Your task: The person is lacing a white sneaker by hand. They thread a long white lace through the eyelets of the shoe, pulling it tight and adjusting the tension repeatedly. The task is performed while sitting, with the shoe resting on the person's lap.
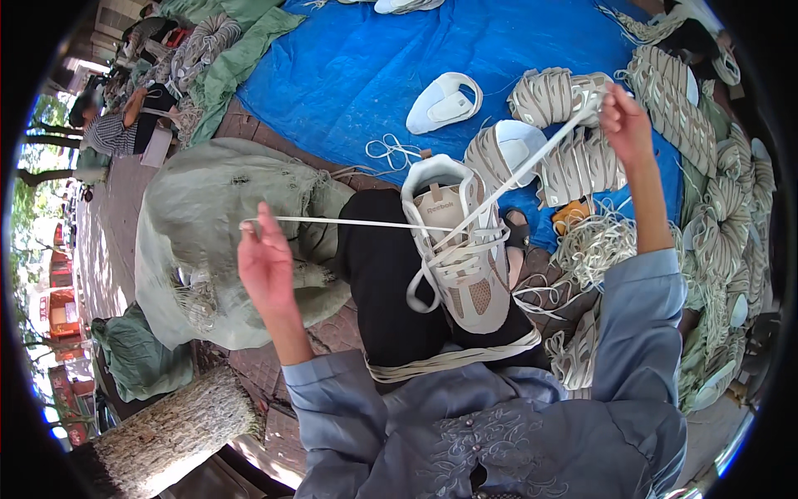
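Note:
Across my black-trousered lap lies a beige and white sneaker upper [480, 291], toe toward me, with its lacing partly threaded. A cream shoelace [349, 222] runs out of it in two taut lengths. One length stretches left to my left hand [268, 264], pinched between fingertips. The other rises to the far right, where my right hand [625, 125] grips it with closed fingers. Neither hand touches the upper itself. A loop of lace hangs at the upper's left side. More cream laces [453, 358] lie in a bundle across my thighs.
A blue tarp [357, 75] spreads ahead, bearing a loose upper [445, 104] and rolled stacks of uppers [553, 96]. A tangled lace pile [598, 245] lies right. At left sit a grey-green sack [233, 241] and a stone block [174, 420]. Another person [116, 129] sits far left.

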`<state>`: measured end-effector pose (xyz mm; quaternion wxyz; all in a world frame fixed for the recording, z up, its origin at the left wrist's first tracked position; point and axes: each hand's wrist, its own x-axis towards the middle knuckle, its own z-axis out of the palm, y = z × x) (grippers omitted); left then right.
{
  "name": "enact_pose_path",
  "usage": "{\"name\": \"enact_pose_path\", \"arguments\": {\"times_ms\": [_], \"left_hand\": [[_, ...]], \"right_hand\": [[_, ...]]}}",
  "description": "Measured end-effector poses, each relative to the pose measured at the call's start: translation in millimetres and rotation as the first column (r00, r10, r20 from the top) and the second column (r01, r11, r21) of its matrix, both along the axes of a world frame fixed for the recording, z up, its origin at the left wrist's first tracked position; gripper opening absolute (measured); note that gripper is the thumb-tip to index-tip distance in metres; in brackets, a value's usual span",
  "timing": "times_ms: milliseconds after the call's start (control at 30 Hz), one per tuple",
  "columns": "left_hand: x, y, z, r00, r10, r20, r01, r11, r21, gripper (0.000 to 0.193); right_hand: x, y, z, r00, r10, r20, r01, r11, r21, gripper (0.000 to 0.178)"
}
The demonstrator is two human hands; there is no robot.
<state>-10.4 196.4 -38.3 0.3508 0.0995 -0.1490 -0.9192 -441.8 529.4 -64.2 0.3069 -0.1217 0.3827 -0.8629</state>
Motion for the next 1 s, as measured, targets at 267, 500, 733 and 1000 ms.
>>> {"name": "enact_pose_path", "arguments": {"times_ms": [267, 500, 733, 1000], "left_hand": [[140, -219, -25, 0.631, 0.733, 0.254, -0.684, 0.68, -0.265, 0.021], [148, -261, 24, 0.459, 0.753, 0.472, -0.493, 0.658, -0.57, 0.022], [45, -115, 43, 0.053, 0.992, 0.117, 0.755, 0.037, -0.655, 0.024], [-77, 122, -7, 0.824, 0.453, 0.34, 0.526, -0.391, -0.755, 0.024]], "right_hand": [[-186, 193, -11, 0.965, -0.235, -0.117, 0.237, 0.972, 0.0, 0.021], [-205, 222, 29, 0.952, -0.192, -0.239, 0.236, 0.957, 0.17, 0.019], [-95, 113, 33, 0.609, 0.566, -0.556, 0.711, -0.079, 0.698, 0.026], [139, -48, 20, 0.303, 0.744, -0.595, -0.095, 0.645, 0.758, 0.012]]}}
